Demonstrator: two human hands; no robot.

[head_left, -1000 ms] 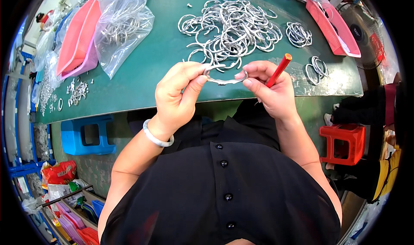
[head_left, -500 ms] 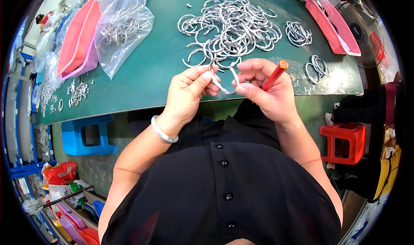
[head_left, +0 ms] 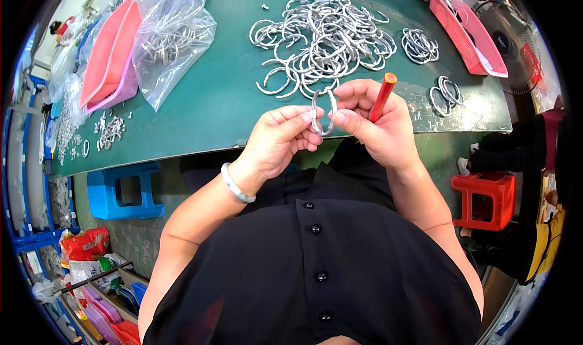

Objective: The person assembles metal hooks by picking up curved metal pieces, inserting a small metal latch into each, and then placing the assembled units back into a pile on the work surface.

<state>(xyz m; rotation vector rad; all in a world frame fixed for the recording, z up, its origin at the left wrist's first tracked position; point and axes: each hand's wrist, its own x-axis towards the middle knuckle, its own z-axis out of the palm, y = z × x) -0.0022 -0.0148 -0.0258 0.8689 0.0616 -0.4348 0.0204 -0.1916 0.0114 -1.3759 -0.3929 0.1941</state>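
Note:
Just over the table's near edge, I hold an open silver bangle (head_left: 322, 130) between both hands. My left hand (head_left: 276, 137) pinches its left side between thumb and fingers. On the opposite side, the thumb and fingers of my right hand (head_left: 379, 126) grip the same bangle. A red pencil-like stick (head_left: 384, 96) with a yellow-orange end is tucked in my right hand, pointing up. Beyond my hands lies a large heap of similar silver bangles (head_left: 334, 38). Two smaller groups sit to its right: a round bunch (head_left: 419, 46) and a few loose bangles (head_left: 448, 95).
The green table (head_left: 206, 114) carries pink baskets (head_left: 109, 56) and a clear bag of bangles (head_left: 173, 41) at left. Small metal pieces (head_left: 110, 129) lie near its left edge. Another pink basket (head_left: 464, 35) stands far right. Below are a blue stool (head_left: 124, 190) and a red stool (head_left: 484, 200).
My left hand has shifted to the right and slightly down, closer to my right hand. The bangle has turned and now appears narrower. The red stick has tipped slightly more upright.

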